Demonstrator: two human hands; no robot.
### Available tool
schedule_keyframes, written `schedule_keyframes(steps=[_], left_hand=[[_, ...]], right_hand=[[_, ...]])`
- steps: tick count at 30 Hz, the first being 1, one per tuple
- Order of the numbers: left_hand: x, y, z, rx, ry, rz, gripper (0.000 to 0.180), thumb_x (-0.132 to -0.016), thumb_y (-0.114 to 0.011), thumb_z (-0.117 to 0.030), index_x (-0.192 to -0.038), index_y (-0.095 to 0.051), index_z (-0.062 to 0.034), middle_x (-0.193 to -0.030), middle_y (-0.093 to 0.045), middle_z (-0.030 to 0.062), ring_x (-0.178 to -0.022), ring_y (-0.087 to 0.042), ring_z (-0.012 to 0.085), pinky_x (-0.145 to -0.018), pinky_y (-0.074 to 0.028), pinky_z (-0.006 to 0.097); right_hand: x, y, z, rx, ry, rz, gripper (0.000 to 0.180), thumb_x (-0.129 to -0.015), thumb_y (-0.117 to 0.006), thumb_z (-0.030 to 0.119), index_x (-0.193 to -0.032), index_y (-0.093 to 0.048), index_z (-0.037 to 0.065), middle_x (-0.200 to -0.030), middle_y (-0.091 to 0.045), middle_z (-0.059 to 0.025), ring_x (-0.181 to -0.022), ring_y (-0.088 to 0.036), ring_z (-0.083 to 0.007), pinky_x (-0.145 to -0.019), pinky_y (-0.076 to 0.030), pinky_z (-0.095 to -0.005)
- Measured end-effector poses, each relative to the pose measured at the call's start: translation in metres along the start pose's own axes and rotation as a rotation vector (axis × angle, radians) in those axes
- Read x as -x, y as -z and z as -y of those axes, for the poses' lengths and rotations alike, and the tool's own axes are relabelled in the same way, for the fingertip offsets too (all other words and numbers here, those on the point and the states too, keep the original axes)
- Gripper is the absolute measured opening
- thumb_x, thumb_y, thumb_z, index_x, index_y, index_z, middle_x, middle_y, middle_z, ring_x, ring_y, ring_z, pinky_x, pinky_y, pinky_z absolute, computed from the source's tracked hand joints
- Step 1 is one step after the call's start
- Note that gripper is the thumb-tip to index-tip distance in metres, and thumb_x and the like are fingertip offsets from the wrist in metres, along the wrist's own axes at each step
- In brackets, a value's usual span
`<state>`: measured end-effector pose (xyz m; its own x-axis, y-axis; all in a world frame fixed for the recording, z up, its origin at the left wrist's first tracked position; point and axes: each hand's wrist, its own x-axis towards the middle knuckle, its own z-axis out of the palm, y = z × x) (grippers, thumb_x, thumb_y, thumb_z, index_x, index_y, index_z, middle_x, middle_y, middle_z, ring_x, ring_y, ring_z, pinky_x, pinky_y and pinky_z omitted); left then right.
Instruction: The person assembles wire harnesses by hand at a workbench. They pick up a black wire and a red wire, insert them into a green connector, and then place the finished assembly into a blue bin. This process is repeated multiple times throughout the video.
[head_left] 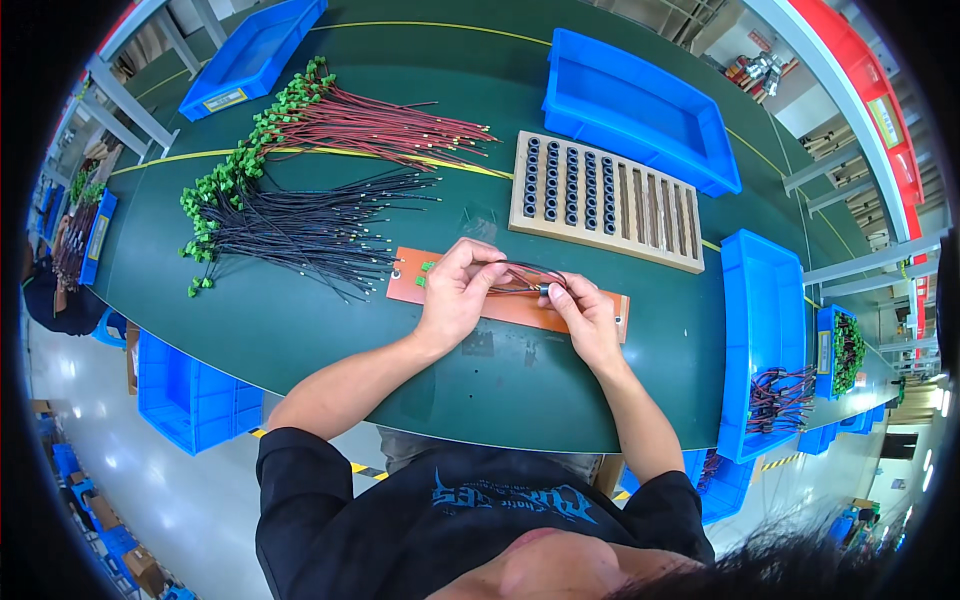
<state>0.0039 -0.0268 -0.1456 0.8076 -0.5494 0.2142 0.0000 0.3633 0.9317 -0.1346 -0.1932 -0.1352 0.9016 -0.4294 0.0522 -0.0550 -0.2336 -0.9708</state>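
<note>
My left hand (460,295) is closed in a pinch on a loop of thin red and black wires (520,277). Close by on the right, my right hand (590,320) grips a small black ring core (545,289) between thumb and fingers, with the wires running at it. Both hands are over an orange-brown board (405,285) lying on the green table. Beside my left fingers, green connectors (425,268) sit at the board's left part. How the wires pass through the core is partly hidden by my fingers.
Red wires (380,120) and black wires (300,225) with green connectors lie at left. A wooden tray (605,245) holds several black cores in slots. Blue bins stand at far left (250,60), far right (640,95) and right (760,300), the last with wire bundles (780,400).
</note>
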Motion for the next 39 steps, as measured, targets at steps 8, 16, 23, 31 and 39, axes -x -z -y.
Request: schedule_keyframes(steps=[8,16,23,31,39], left_hand=[[0.0,0.0,-0.003,0.025,0.032,0.002,0.007,-0.098,-0.064,0.006,-0.105,-0.064,0.0042,-0.106,-0.067,0.0087,-0.093,-0.074,0.018,-0.085,-0.062,0.029],[0.001,-0.001,-0.005,-0.04,0.02,0.041,0.009,-0.099,-0.063,0.007,-0.107,-0.062,0.003,-0.101,-0.066,0.0093,-0.093,-0.074,0.0186,-0.085,-0.062,0.032],[0.001,-0.002,-0.011,0.028,0.069,0.085,0.008,-0.102,-0.059,0.007,-0.108,-0.057,0.0022,-0.101,-0.063,0.0093,-0.092,-0.074,0.0206,-0.085,-0.062,0.031],[0.008,0.003,-0.011,-0.065,0.05,0.184,0.009,-0.095,-0.067,0.008,-0.097,-0.06,0.0024,-0.102,-0.065,0.01,-0.098,-0.072,0.0204,-0.086,-0.06,0.031],[0.004,0.009,-0.026,-0.574,-0.328,0.362,0.014,-0.077,-0.081,0.007,-0.081,-0.07,-0.0017,-0.091,-0.074,0.0057,-0.098,-0.067,0.0252,-0.086,-0.053,0.039]], right_hand=[[0.001,-0.001,0.003,0.016,0.019,0.002,0.026,-0.105,-0.061,0.024,-0.12,-0.073,0.006,-0.091,-0.075,-0.0021,-0.098,-0.062,-0.0185,-0.1,-0.041,-0.038],[0.001,-0.001,0.001,0.013,0.042,-0.01,0.024,-0.104,-0.062,0.023,-0.116,-0.073,0.004,-0.089,-0.075,-0.0023,-0.096,-0.062,-0.0185,-0.098,-0.043,-0.0369],[0.001,0.0,-0.001,-0.007,0.027,0.002,0.024,-0.104,-0.062,0.022,-0.116,-0.073,0.004,-0.091,-0.074,-0.0024,-0.095,-0.063,-0.0173,-0.098,-0.043,-0.0366],[0.0,0.0,0.002,-0.085,0.018,0.01,0.024,-0.105,-0.061,0.02,-0.119,-0.073,0.004,-0.09,-0.074,-0.0018,-0.096,-0.063,-0.0173,-0.1,-0.042,-0.0364],[0.002,0.003,0.001,-0.217,-0.04,0.034,0.021,-0.105,-0.062,0.011,-0.12,-0.049,0.003,-0.101,-0.072,-0.0091,-0.096,-0.065,-0.0112,-0.087,-0.051,-0.0275]])
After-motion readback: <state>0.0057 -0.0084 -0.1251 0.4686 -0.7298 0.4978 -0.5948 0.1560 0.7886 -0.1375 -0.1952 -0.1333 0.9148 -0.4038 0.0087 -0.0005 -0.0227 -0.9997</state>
